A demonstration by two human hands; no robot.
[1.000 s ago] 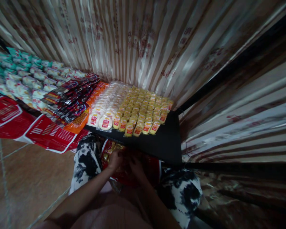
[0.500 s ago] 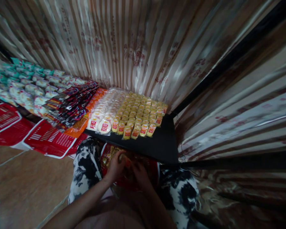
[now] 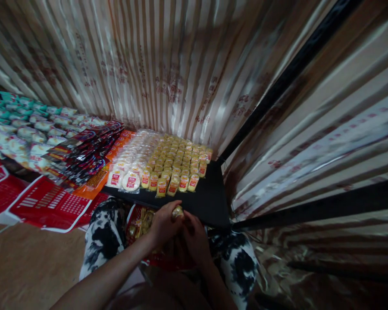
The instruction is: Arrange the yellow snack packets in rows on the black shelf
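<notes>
My left hand (image 3: 164, 223) is closed around a small wrapped yellow snack cake (image 3: 177, 212), whose shiny end shows between thumb and fingers. Close against it on the right, my right hand (image 3: 195, 236) has its fingers curled inward; what they hold is hidden. Both hands are above my lap, at the front edge of a black table (image 3: 210, 204). Below them lies a red bag (image 3: 161, 261) with gold-wrapped pieces (image 3: 145, 220) in it, partly covered by my arms. Rows of similar yellow snack cakes (image 3: 177, 161) stand on the table just beyond my hands.
Left of the yellow cakes are white round packets (image 3: 131, 181), an orange packet (image 3: 92, 185), dark red packets (image 3: 84, 150) and white-and-green packets (image 3: 29, 125). A red printed sheet (image 3: 51, 204) hangs at the table's front. Striped curtains (image 3: 168, 64) and black poles (image 3: 278, 99) enclose the back and right.
Both hands have risen from the red bag toward the table edge, bringing the snack cake into clearer view. The camera view has shifted, so the table appears lower and further left.
</notes>
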